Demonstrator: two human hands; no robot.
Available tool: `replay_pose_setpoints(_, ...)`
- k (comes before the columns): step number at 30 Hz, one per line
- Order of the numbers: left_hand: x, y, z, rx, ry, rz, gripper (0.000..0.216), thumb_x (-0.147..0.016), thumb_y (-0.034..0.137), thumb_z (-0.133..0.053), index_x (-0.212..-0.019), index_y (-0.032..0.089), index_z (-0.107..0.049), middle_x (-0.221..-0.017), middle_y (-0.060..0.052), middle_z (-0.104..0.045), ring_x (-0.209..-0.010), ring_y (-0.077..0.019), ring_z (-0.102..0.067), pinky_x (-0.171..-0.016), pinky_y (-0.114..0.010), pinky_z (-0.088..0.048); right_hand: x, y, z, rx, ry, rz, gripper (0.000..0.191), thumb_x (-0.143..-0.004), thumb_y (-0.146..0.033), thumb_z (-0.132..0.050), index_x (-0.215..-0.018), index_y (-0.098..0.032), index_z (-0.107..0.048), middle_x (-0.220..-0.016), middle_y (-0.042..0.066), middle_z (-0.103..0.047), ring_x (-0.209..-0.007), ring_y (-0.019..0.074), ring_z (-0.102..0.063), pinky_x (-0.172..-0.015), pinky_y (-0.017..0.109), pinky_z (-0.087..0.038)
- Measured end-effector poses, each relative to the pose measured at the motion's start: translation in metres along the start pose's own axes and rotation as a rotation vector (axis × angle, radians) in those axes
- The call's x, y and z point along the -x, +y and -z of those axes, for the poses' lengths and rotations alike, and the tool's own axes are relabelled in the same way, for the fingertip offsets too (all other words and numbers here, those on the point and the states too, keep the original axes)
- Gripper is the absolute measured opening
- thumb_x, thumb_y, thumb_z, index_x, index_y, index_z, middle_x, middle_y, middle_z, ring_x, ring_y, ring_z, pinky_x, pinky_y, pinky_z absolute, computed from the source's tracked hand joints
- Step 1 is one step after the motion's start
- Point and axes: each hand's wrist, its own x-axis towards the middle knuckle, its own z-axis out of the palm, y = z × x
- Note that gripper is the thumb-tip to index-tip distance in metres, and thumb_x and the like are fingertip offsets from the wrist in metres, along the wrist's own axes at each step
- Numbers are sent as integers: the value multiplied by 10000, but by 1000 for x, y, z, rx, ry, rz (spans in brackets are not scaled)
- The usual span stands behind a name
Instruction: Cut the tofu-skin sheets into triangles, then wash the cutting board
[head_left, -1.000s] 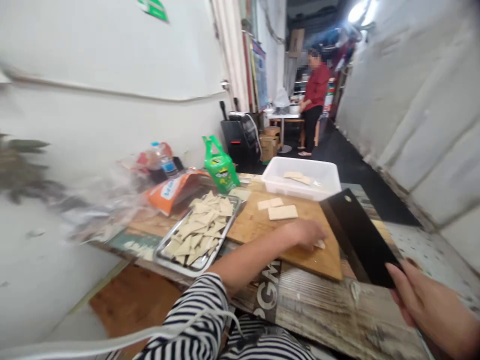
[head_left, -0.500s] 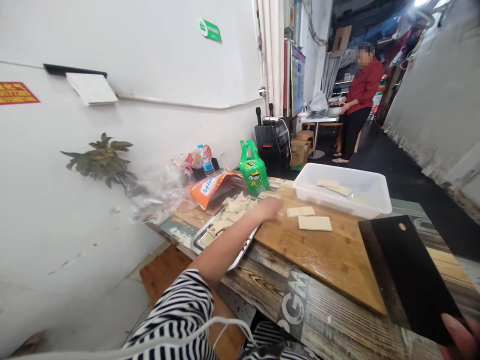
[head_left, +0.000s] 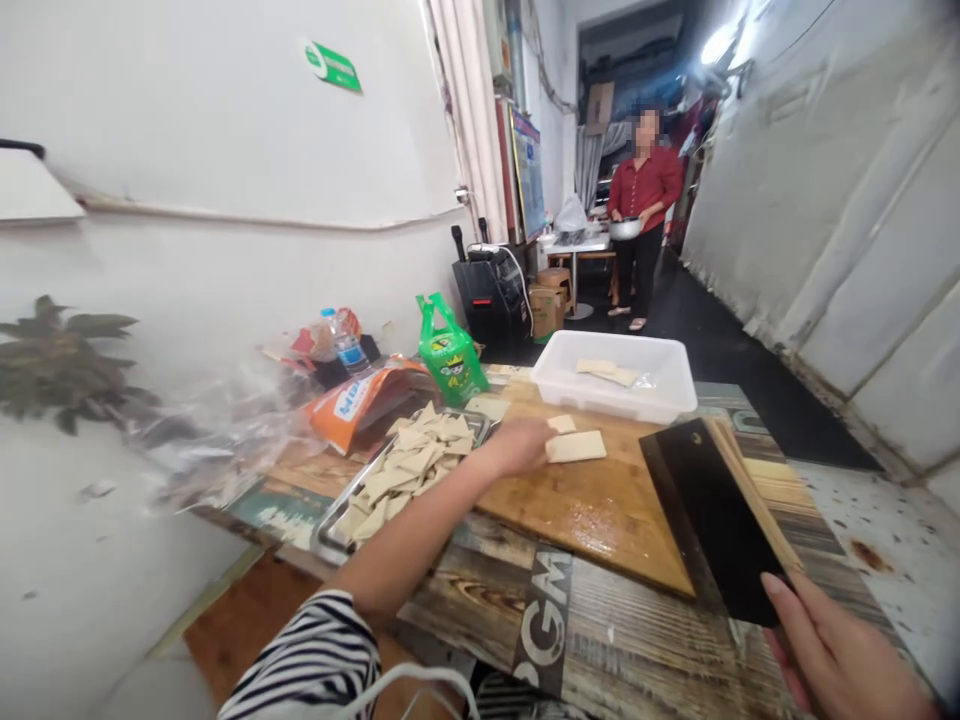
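My left hand is low over the wooden cutting board, its blurred fingers at the left edge of a pale flat slab, which looks like tofu. A second slab lies just behind, partly covered by the hand. Whether the fingers grip either slab is unclear. On the right, my right hand is closed round a cleaver with a broad dark blade, held tilted over the board's right side. Left of the board, a metal tray holds a heap of cut pale pieces.
A white plastic container with a few slabs stands behind the board. Near the tray are a green bag, an orange packet and a water bottle. Farther back, a person in red holds a metal bowl.
My left hand has moved from beside the tray right to the slabs. The view has swung right, and the cleaver is drawn in more. The person behind has turned toward me, holding the bowl.
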Motion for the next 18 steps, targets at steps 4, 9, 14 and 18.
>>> replay_pose_setpoints(4,-22,30,-10,-60,-58,-128,330,-768,242,-557,-1092,184,-573,-1025,-118,-635,-952,-268,-592,-784,-347,-460,6,-10,10,-276,-150,-160,356,-906,-503,-252,-710,-276,-444,-438,-11,-578,-366,206,-561,-426,308,-444)
replay_pose_setpoints(9,-31,41,-11,-104,-85,-81,291,-738,182,-536,-1019,146,-602,-943,-158,-655,-896,-299,-610,-743,-375,-466,11,-16,18,-277,-133,-150,337,-915,-498,-259,-731,-273,-430,-402,-27,-540,-378,205,-552,-476,310,-436)
replay_pose_setpoints(14,-35,51,-16,-71,-27,39,259,-818,198,-457,-989,112,-631,-944,-192,-663,-924,-311,-610,-764,-393,-457,15,-20,19,-304,-128,-138,364,-927,-495,-237,-697,-268,-404,-420,-35,-529,-359,183,-530,-466,295,-418)
replay_pose_setpoints(18,-37,52,-14,-7,17,124,311,-892,255,-385,-935,103,-654,-917,-182,-675,-864,-272,-634,-743,-353,-460,18,-10,14,-324,-115,-150,378,-917,-540,-233,-744,-259,-419,-442,-38,-538,-349,178,-525,-449,289,-413)
